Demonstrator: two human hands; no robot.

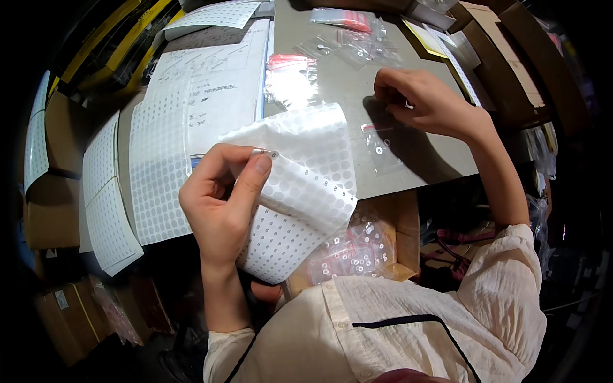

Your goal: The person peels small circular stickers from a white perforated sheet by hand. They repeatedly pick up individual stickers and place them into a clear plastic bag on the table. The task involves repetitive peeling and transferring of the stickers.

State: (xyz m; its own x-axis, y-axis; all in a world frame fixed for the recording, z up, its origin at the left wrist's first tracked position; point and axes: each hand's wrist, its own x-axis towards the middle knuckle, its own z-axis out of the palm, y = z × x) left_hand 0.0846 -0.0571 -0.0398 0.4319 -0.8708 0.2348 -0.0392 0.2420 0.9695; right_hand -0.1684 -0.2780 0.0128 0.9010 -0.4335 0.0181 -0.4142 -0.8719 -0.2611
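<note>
- Left hand (220, 204) pinches curled sticker sheet (287, 246), spanning near edge of table (348, 83)
- Right hand (424, 102) fingers curled, near small clear bag (383, 153); can't tell if holding anything
- Probably best: sheet taut, bag flat

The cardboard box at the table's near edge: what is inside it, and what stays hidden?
Inside the cardboard box lie many clear, partly reddish plastic bags. The sticker sheet and the cream shirt cover part of the box; the bags hide its bottom.
</note>
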